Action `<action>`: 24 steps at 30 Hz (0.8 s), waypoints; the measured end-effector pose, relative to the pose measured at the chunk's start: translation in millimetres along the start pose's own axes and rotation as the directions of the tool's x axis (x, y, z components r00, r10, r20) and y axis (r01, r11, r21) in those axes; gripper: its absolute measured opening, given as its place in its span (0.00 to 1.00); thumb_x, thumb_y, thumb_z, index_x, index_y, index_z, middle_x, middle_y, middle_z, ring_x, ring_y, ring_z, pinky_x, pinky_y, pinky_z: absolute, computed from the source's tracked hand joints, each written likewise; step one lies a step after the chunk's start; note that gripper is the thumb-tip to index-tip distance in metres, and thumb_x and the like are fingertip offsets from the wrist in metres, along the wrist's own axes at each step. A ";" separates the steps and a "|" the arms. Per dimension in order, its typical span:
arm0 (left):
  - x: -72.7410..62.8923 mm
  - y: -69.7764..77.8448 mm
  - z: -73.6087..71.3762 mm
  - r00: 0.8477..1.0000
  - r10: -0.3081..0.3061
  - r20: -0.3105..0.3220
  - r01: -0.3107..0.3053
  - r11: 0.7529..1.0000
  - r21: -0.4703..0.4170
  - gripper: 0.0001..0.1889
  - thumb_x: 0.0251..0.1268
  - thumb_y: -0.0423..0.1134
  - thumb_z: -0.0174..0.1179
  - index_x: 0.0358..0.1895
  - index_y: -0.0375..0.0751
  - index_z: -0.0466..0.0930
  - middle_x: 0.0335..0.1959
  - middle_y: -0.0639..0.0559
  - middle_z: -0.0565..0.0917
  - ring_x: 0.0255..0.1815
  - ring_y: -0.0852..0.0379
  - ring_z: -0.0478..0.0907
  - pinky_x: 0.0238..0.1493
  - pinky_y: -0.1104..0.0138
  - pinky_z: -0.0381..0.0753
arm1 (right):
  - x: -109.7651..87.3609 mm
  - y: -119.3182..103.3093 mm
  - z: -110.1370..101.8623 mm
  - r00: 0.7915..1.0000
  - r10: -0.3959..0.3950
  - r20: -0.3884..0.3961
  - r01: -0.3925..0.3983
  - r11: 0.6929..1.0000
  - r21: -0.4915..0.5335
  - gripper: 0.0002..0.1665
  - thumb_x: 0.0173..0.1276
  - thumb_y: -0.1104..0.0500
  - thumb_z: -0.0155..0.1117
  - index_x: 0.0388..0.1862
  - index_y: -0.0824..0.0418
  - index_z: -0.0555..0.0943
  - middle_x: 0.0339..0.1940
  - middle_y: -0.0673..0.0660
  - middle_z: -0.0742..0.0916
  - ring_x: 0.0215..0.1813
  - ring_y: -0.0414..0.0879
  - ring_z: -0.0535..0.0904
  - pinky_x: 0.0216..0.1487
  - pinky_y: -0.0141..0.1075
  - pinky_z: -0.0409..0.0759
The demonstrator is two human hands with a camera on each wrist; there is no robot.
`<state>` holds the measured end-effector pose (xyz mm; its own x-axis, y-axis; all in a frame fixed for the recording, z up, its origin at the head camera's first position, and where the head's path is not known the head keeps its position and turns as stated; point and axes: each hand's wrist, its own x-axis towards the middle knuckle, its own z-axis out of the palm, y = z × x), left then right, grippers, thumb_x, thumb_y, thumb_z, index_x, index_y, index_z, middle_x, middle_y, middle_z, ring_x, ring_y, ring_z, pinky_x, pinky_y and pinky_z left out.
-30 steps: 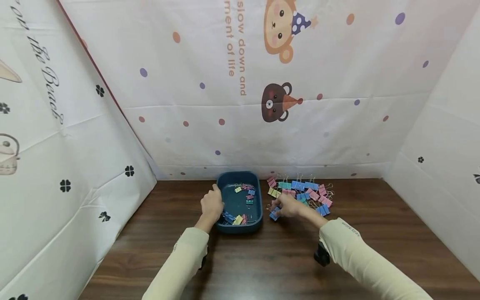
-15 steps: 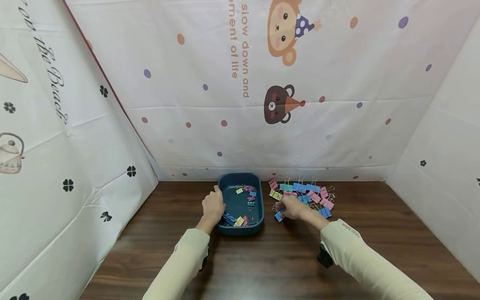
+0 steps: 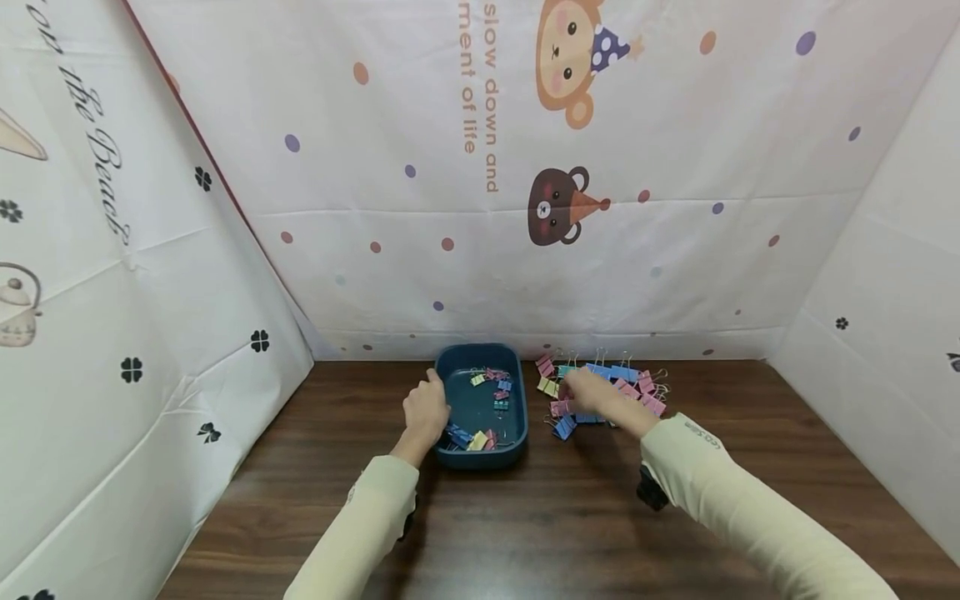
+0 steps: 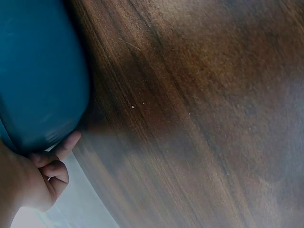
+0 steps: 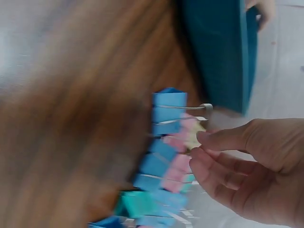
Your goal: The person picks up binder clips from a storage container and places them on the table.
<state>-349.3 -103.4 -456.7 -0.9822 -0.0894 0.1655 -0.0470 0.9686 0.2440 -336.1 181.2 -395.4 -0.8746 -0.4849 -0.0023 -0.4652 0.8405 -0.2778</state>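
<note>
On the dark wood table stands a blue plastic box (image 3: 523,417); several small binder clips lie inside, with a blue clip (image 3: 457,435) and a yellow clip (image 3: 477,441) at its near end. My left hand (image 3: 425,410) grips the box's left rim, its fingers against the outer wall in the left wrist view. Over the spread of binder clips at the right hovers my right hand (image 3: 592,393). In the right wrist view its thumb and fingertips are slightly apart near a yellow clip, holding nothing visible. A blue binder clip (image 3: 564,428) lies nearest me, beside a pink clip (image 3: 560,408).
More pink clips (image 3: 652,404) and blue clips (image 3: 624,373) spread behind and right of the hand, wire handles sticking out. A printed white cloth (image 3: 465,283) rises at the table's back edge and on both sides. The table (image 3: 525,533) extends toward me.
My right hand has let go of the blue binder clip and moved up and back over the other clips. The blue clip stays on the table. My left hand keeps its grip.
</note>
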 end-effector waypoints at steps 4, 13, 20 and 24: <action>0.2 -0.1 -1.7 1.000 -0.001 0.006 0.001 1.000 -0.004 0.39 0.64 0.38 0.70 0.75 0.28 0.63 0.47 0.34 0.87 0.38 0.41 0.87 0.41 0.51 0.87 | 11.5 -21.8 -21.6 1.000 0.022 0.005 -0.021 0.999 -0.045 0.10 0.63 0.75 0.62 0.41 0.71 0.87 0.39 0.64 0.90 0.39 0.51 0.87 0.39 0.39 0.86; -1.2 -2.2 -2.1 1.000 0.000 0.022 0.000 1.000 -0.006 0.39 0.65 0.38 0.69 0.75 0.28 0.61 0.50 0.33 0.86 0.40 0.41 0.87 0.42 0.51 0.87 | 51.5 -85.6 -30.2 0.978 0.037 0.207 -0.036 0.999 -0.011 0.11 0.73 0.58 0.67 0.37 0.64 0.90 0.36 0.60 0.91 0.31 0.44 0.83 0.36 0.35 0.83; 0.0 -2.9 -3.0 1.000 0.013 -0.001 -0.013 1.000 -0.012 0.39 0.65 0.38 0.70 0.74 0.27 0.62 0.47 0.32 0.87 0.37 0.41 0.87 0.40 0.51 0.87 | 79.9 -115.5 -11.8 0.744 0.154 0.650 -0.262 0.962 0.071 0.18 0.76 0.57 0.62 0.57 0.68 0.83 0.50 0.63 0.88 0.53 0.55 0.86 0.60 0.44 0.84; -1.5 0.4 -2.3 1.000 0.016 0.011 -0.016 1.000 -0.012 0.40 0.65 0.39 0.70 0.75 0.27 0.62 0.49 0.32 0.87 0.40 0.40 0.88 0.42 0.50 0.87 | 91.3 -123.6 -2.8 0.609 0.220 0.762 -0.235 0.968 -0.091 0.15 0.73 0.56 0.66 0.51 0.62 0.88 0.54 0.60 0.90 0.57 0.50 0.86 0.64 0.43 0.81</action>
<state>-347.4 -103.4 -454.6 -0.9847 -0.0714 0.1590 -0.0294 0.9671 0.2527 -358.9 33.7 -358.6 -0.5307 -0.2949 -0.7946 -0.2571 0.9494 -0.1806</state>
